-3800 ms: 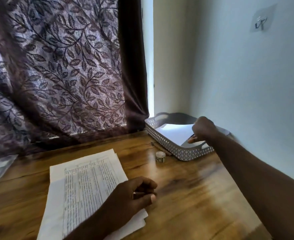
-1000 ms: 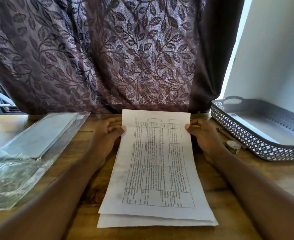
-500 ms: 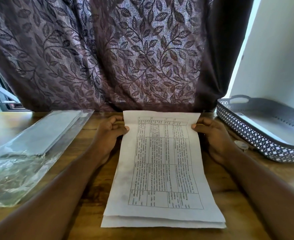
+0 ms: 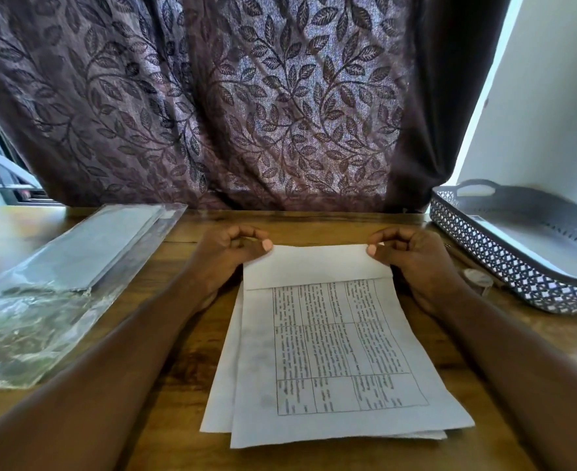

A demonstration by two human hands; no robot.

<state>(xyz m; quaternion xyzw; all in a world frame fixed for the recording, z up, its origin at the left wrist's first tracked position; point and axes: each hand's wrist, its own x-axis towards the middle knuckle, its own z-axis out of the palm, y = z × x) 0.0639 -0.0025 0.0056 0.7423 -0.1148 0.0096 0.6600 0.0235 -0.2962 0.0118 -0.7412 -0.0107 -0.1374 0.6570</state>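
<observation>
On the desk (image 4: 314,226): stack of papers (image 4: 331,351) in the middle, plastic packet (image 4: 59,283) left, tray (image 4: 518,283) right, curtain (image 4: 229,113) behind.

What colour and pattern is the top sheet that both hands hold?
White top sheet printed with a black-ruled table of text; head view.

Printed sheet (image 4: 331,351) lies flat, top edge folded over.

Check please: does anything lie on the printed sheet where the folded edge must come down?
Nothing visible does. The left hand and right hand pinch the far corners of the top sheet, and its printed face ahead of the flap is bare. The tray stands off to the right.
</observation>
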